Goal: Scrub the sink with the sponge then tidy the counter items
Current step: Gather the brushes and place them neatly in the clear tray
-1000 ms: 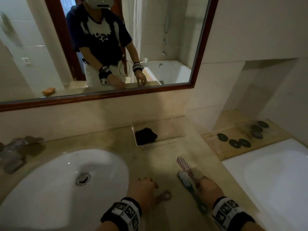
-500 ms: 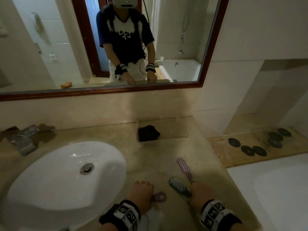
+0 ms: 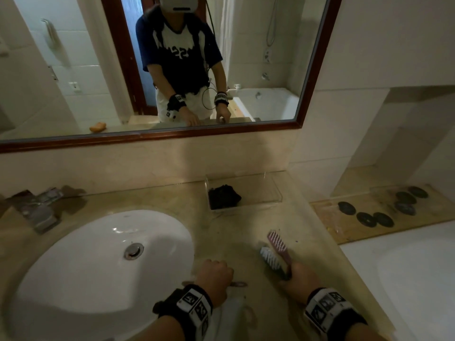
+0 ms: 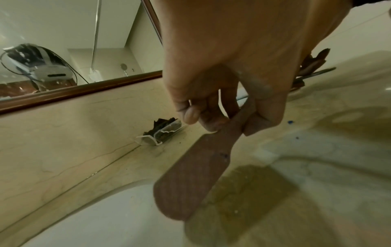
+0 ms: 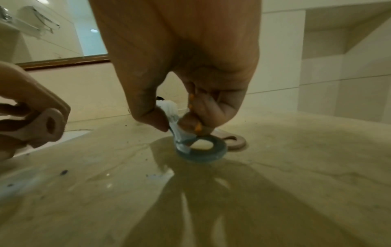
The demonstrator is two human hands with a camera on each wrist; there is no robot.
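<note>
My left hand (image 3: pixel 216 269) pinches the handle of a pink paddle brush (image 4: pixel 190 175) and holds it just above the counter beside the white sink (image 3: pixel 73 267); the handle's ring end (image 3: pixel 240 283) pokes out past my knuckles. To its right, my right hand (image 3: pixel 295 274) pinches the handle of a blue brush (image 3: pixel 269 259) whose ring (image 5: pixel 203 148) touches the counter. A second pink brush (image 3: pixel 277 242) lies against the blue one, its ring (image 5: pixel 232 140) behind my fingers. An orange sponge (image 3: pixel 98 126) shows only in the mirror.
A clear tray (image 3: pixel 266 190) holding a dark bundle (image 3: pixel 222 196) stands against the back wall. The faucet (image 3: pixel 37 210) is at the far left. A wooden ledge (image 3: pixel 344 230) with several dark discs and a white bathtub (image 3: pixel 406 279) border the counter's right side.
My left hand has curled round the pink brush handle that lay by it. My right hand has drawn the two brushes nearer the counter's front edge.
</note>
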